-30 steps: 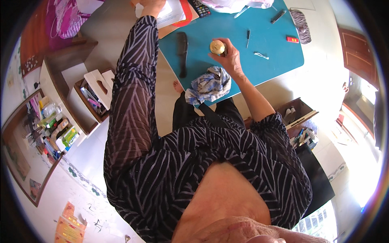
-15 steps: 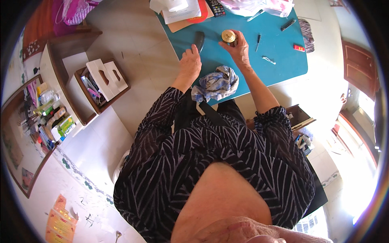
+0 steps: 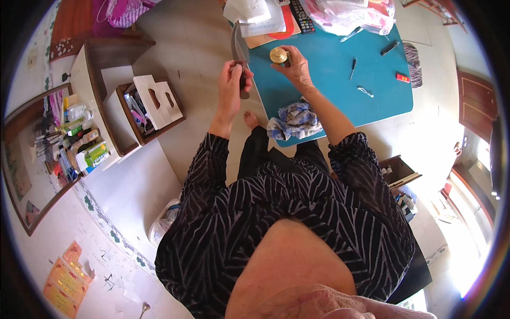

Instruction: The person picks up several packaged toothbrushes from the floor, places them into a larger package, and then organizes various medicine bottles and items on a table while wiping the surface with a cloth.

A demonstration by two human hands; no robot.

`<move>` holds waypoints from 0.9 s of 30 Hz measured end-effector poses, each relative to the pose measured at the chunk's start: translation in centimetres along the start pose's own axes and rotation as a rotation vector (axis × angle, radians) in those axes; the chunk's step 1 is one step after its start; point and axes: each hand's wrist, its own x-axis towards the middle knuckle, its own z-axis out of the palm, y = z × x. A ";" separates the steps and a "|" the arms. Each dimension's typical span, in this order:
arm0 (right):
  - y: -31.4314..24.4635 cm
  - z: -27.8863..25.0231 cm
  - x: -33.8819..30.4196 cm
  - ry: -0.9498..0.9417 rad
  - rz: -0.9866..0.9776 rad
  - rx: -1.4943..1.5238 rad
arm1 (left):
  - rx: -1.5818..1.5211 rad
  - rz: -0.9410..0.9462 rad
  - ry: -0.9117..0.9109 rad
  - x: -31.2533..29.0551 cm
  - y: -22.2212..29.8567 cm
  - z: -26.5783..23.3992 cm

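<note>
I see the left hand (image 3: 231, 82) closed around the handle of a dark comb (image 3: 240, 51), whose head juts beyond the fingers. Its long axis runs away from the wearer's body, far end leaning slightly left; the dark back curves. The right hand (image 3: 298, 70), across from it, grips a round, shiny gold-topped container (image 3: 278, 55).

The left hand (image 3: 229, 87) grips a dark comb (image 3: 238, 49) and the right hand (image 3: 297, 72) a gold-topped container (image 3: 278, 55).
</note>
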 end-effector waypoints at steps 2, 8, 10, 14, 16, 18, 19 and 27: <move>0.1 0.3 0.2 -0.002 0.022 0.010 | 0.020 0.102 -0.009 1.9 0.5 0.3; 1.4 0.7 0.2 0.018 0.059 -0.004 | 0.065 0.069 0.020 11.2 1.7 0.9; 1.4 1.6 0.0 0.056 0.040 -0.018 | 0.014 0.079 -0.005 15.3 1.1 0.0; 0.6 1.4 -1.0 0.109 0.048 -0.039 | 0.203 0.047 0.128 21.6 1.1 3.0; 0.1 1.0 -1.1 0.077 0.092 -0.018 | 0.267 0.011 0.137 23.4 0.7 3.5; -1.2 -0.3 -1.4 -0.037 0.247 0.041 | 0.342 0.012 0.121 24.2 0.2 3.7; -0.8 -0.8 -1.8 -0.019 0.221 0.020 | 0.388 0.035 0.090 24.6 0.2 3.9; 5.0 -10.7 -8.0 0.171 0.367 -0.019 | 0.958 0.600 0.336 14.8 1.2 2.4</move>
